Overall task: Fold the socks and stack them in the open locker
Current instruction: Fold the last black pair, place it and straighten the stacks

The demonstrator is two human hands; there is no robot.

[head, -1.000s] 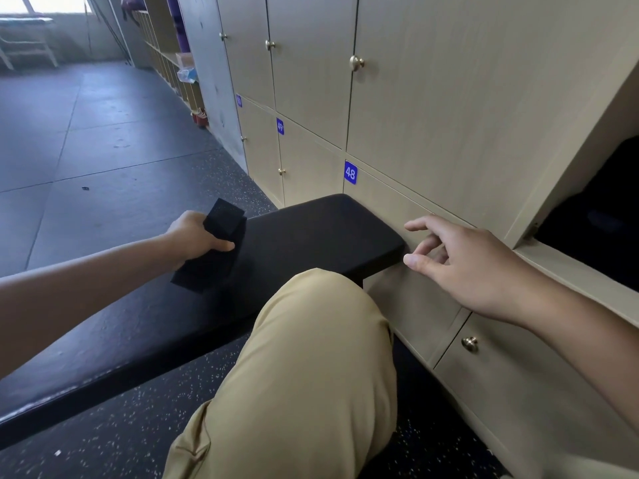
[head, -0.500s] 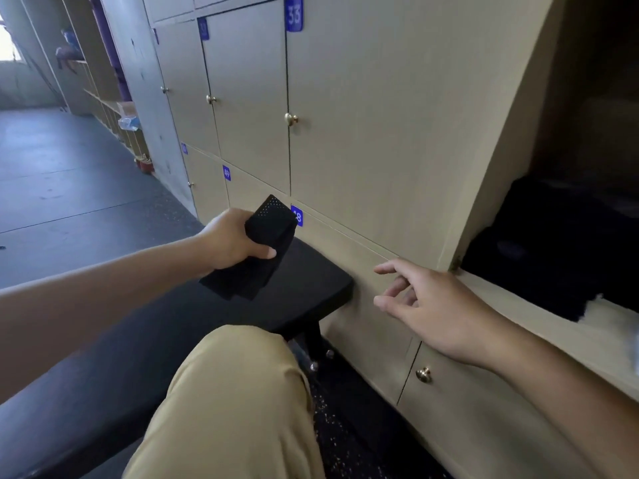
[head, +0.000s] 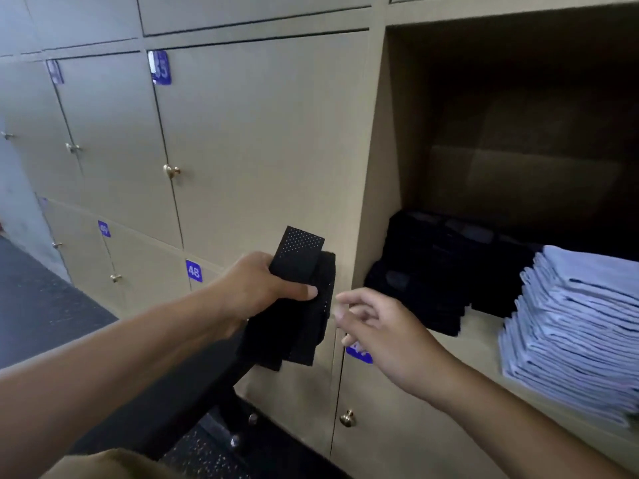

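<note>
In front of the closed doors, the left hand [head: 257, 288] is gripping the folded sock [head: 297, 299] — thumb across its face; the right hand [head: 377, 328] is hovering just beside it, fingers loose and holding nothing; carrying it flat into the locker [head: 390, 133] and landing it squarely on the black pile [head: 425, 271] — not the blue stack [head: 581, 333] — would be keeping the fold intact.

Black dotted sock [head: 294, 299], black stack [head: 425, 271], pale blue stack [head: 581, 326], tan lockers [head: 262, 140].
</note>
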